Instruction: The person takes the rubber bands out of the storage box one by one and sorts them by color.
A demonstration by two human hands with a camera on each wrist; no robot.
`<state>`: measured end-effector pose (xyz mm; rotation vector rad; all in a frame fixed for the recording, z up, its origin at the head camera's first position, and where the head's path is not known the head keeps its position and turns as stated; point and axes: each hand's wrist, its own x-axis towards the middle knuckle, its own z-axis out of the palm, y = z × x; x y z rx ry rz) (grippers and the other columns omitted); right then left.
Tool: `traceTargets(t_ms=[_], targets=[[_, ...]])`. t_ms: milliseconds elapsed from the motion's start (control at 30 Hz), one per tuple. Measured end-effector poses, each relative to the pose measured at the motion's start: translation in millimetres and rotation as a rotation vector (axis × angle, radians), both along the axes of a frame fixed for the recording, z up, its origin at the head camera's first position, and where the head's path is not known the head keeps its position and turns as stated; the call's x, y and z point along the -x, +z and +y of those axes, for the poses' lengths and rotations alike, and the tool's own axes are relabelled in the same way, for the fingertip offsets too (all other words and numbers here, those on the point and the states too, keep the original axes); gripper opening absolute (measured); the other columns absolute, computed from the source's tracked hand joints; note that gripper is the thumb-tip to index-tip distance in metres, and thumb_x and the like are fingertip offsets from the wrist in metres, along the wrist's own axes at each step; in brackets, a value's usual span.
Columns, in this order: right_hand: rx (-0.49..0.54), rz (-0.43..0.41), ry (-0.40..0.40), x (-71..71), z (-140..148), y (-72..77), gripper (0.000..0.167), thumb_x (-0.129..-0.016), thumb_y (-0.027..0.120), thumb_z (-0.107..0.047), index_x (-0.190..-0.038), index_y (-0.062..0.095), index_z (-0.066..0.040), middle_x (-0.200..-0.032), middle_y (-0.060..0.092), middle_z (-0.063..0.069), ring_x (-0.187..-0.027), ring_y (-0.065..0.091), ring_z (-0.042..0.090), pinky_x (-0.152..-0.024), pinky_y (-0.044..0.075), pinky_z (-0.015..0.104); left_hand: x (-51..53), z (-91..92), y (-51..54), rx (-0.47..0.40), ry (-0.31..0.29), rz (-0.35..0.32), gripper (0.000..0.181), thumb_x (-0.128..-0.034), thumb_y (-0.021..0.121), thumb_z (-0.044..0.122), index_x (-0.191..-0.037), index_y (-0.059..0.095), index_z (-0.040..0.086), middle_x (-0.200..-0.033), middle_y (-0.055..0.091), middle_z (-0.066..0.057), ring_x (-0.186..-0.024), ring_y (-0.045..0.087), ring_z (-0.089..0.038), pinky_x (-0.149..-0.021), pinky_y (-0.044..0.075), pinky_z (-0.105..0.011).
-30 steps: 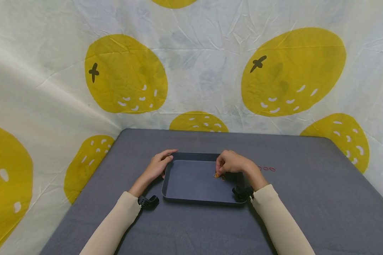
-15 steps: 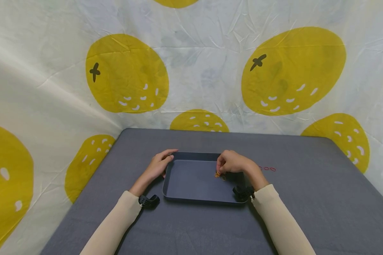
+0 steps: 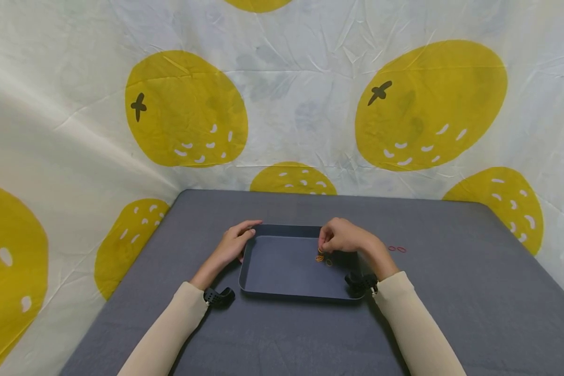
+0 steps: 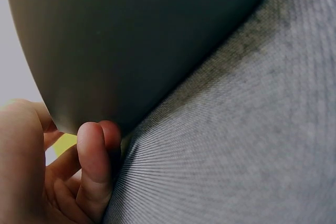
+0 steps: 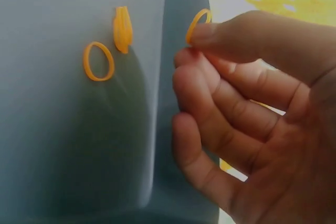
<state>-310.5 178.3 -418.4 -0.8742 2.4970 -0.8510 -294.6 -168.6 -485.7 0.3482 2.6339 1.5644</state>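
Observation:
A dark grey rectangular tray lies on the table. My left hand holds its back left corner; in the left wrist view, curled fingers touch the outer wall. Above the tray's right part, my right hand pinches a yellow-orange rubber band between thumb and fingertips. Below it, on the tray floor, sit a bunched orange clump of rubber bands and a single orange rubber band, apart from each other. How many bands form the clump is unclear.
Two red rubber bands lie on the grey cloth-covered table, right of the tray beyond my right wrist. A white curtain with yellow fruit prints hangs behind and to the left.
My right hand has risen slightly, lifting one band off the clump. A third red band, partly visible earlier, is now hidden behind the right wrist. The left hand stays put.

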Motion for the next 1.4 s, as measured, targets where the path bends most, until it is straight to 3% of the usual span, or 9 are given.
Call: traceTargets(t_ms=[633, 1033, 1400], targets=[[0.079, -0.018, 0.021, -1.7, 3, 13.8, 0.005, -0.087, 0.071, -0.010, -0.086, 0.076, -0.008, -0.084, 0.075, 0.001, -0.070, 0.062, 0.014, -0.066, 0.051, 0.030, 0.4, -1.3, 3.9, -0.004, -0.003, -0.014, 0.039, -0.1102, 0.049, 0.032, -0.148, 0.058, 0.030, -0.056, 0.048, -0.004, -0.037, 0.050, -0.024, -0.042, 0.053, -0.043], [0.132, 0.012, -0.019, -3.0, 14, 21.6, 0.010, -0.089, 0.069, -0.005, -0.092, 0.076, 0.002, -0.088, 0.076, 0.011, -0.074, 0.063, 0.016, -0.068, 0.052, 0.031, 0.4, -0.8, 2.6, -0.003, -0.009, -0.011, 0.038, -0.1107, 0.049, 0.031, -0.148, 0.058, 0.030, -0.055, 0.047, -0.004, -0.036, 0.049, -0.022, -0.042, 0.053, -0.043], [0.151, 0.021, -0.083, -9.5, 26, 30.4, 0.009, -0.093, 0.071, -0.010, -0.092, 0.074, -0.002, -0.088, 0.073, 0.006, -0.077, 0.064, 0.018, -0.069, 0.054, 0.031, -0.3, -0.5, 3.4, -0.013, -0.012, -0.015, 0.038, -0.1105, 0.049, 0.029, -0.148, 0.059, 0.029, -0.056, 0.046, -0.004, -0.037, 0.049, -0.021, -0.042, 0.053, -0.043]])
